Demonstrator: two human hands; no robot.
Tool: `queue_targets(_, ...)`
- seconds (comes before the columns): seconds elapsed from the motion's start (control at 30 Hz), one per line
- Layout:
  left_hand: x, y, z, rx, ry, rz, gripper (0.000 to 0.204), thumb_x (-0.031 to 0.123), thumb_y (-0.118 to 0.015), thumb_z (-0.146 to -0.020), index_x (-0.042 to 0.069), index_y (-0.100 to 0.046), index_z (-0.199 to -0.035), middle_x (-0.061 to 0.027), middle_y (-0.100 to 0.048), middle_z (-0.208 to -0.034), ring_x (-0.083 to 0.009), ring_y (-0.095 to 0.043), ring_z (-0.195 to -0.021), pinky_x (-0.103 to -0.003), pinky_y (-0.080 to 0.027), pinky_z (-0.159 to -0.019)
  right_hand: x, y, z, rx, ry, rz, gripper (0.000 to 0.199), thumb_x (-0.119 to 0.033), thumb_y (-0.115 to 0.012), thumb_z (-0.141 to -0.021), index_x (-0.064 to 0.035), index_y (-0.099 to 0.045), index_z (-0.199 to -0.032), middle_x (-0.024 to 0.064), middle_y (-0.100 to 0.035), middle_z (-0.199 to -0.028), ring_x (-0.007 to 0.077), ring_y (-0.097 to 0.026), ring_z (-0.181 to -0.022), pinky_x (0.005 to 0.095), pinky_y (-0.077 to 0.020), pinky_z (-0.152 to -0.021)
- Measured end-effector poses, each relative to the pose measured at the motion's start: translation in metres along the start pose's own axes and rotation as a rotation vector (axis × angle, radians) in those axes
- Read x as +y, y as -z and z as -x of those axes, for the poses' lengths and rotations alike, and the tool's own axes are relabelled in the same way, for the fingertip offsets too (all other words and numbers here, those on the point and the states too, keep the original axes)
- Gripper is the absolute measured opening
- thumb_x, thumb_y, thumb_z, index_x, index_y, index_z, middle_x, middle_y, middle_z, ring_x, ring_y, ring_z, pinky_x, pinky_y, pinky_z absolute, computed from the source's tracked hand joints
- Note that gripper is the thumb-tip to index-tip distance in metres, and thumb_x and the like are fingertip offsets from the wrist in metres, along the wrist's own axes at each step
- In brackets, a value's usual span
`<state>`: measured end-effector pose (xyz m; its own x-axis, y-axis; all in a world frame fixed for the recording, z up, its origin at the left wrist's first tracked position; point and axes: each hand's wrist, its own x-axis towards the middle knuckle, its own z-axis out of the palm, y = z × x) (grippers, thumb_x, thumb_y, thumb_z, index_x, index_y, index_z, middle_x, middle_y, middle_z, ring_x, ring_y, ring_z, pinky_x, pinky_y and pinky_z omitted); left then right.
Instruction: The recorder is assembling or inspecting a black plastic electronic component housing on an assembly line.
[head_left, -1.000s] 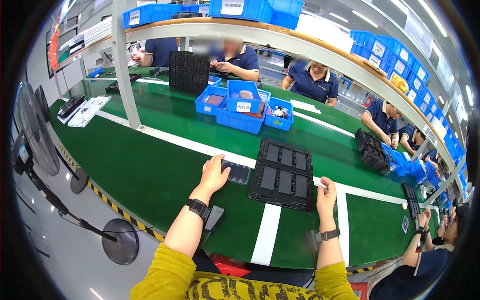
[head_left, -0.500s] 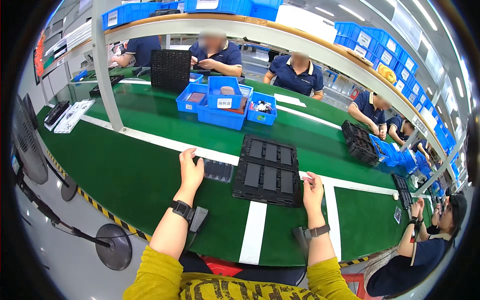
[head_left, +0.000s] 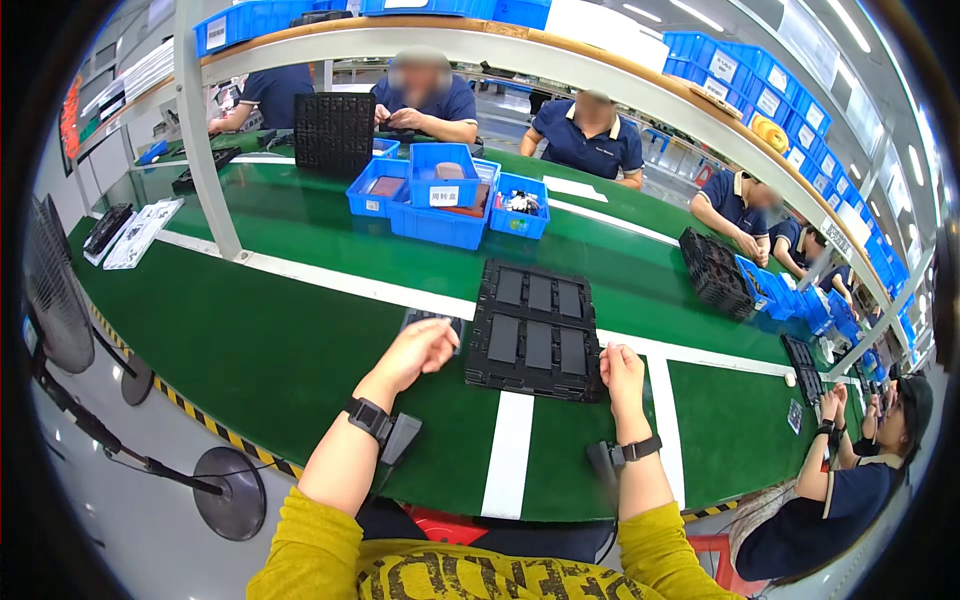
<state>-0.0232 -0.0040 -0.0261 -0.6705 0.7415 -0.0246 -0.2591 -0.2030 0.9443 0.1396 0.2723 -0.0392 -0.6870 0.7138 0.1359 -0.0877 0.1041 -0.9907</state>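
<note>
A black plastic tray (head_left: 512, 318) lies flat in front of me, with several dark grey rectangular pieces (head_left: 503, 340) seated in two rows of slots. My left hand (head_left: 412, 355) hovers left of the tray with its fingers curled in; whether anything is between them is hidden. Beneath its fingers a small dark panel with a clear look (head_left: 440, 320) shows only in part. My right hand (head_left: 623, 372) is at the tray's right edge, its fingertips pinched together close to the rim. What that pinch holds, if anything, cannot be made out.
Blue bins (head_left: 437, 222) with parts stand beyond the tray. A shelf on a white post (head_left: 205, 170) spans overhead. Black trays are stacked at right (head_left: 716, 275). Co-workers sit across the green table and at my right (head_left: 850, 500). A fan (head_left: 60, 290) stands at left.
My left hand has moved right and slightly down toward the tray, its spread fingers curling in over the dark panel. The right hand's fingers have drawn together at the tray's edge.
</note>
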Motion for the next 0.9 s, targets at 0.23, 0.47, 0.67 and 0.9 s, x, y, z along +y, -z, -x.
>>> queue_targets(0.23,-0.009,-0.010,-0.001,-0.096,0.028,-0.372,0.027,0.023,-0.039,-0.090,0.002,-0.054,-0.081,-0.0024,-0.052,-0.059,-0.0076,-0.046,-0.045,-0.019,-0.038,-0.044,0.004,0.000,0.000,-0.037,0.094,0.132,0.024,-0.016,-0.048,-0.087,-0.0041,-0.053,-0.067,-0.0021,-0.048,-0.053,0.0031,-0.037,-0.042,0.0180,-0.0277,-0.038)
queue_targets(0.47,-0.013,-0.010,-0.002,-0.095,0.045,-0.362,0.016,0.016,-0.046,-0.088,0.002,-0.053,-0.085,-0.0020,-0.052,-0.060,-0.0073,-0.047,-0.046,-0.019,-0.039,-0.045,0.005,0.001,-0.002,-0.037,0.093,0.203,0.024,-0.016,-0.048,-0.086,-0.0033,-0.053,-0.067,-0.0010,-0.049,-0.052,0.0037,-0.039,-0.042,0.0190,-0.0296,-0.039)
queue_targets(0.67,-0.009,-0.015,0.001,-0.071,0.015,-0.421,0.011,0.013,-0.053,-0.084,0.002,-0.052,-0.086,-0.0020,-0.052,-0.060,-0.0070,-0.047,-0.046,-0.020,-0.039,-0.044,0.002,-0.001,0.001,-0.039,0.090,0.224,0.024,-0.017,-0.049,-0.087,-0.0033,-0.053,-0.067,-0.0012,-0.049,-0.052,0.0035,-0.039,-0.043,0.0193,-0.0300,-0.039)
queue_targets(0.9,-0.008,-0.014,0.002,-0.069,0.040,-0.452,0.012,0.013,-0.052,-0.084,0.002,-0.051,-0.087,-0.0023,-0.052,-0.060,-0.0075,-0.047,-0.046,-0.021,-0.039,-0.044,0.002,-0.002,0.003,-0.050,0.105,0.254,0.024,-0.017,-0.049,-0.086,-0.0030,-0.054,-0.067,-0.0013,-0.050,-0.053,0.0040,-0.040,-0.044,0.0199,-0.0313,-0.042)
